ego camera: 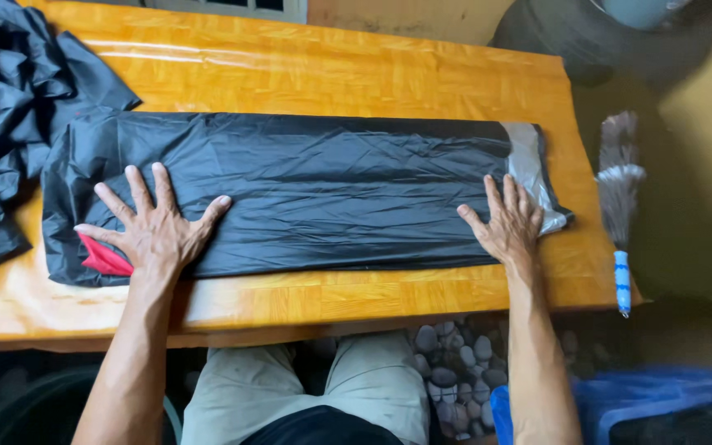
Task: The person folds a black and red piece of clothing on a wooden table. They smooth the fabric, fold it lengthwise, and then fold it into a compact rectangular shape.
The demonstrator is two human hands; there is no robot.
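A black plastic bag (306, 189) lies flattened and folded into a long strip across the orange wooden table (306, 70). My left hand (152, 224) rests flat with fingers spread on the strip's left end, beside a red patch (102, 257) at the bag's lower left corner. My right hand (507, 222) presses flat on the right end, just left of a grey band (527, 165) at that end of the bag. Neither hand grips anything.
A heap of crumpled black plastic (6, 107) lies at the table's left end. A feather duster with a blue handle (620, 206) hangs at the right edge. A blue bin (661, 404) and pebbles (455, 371) are on the floor below.
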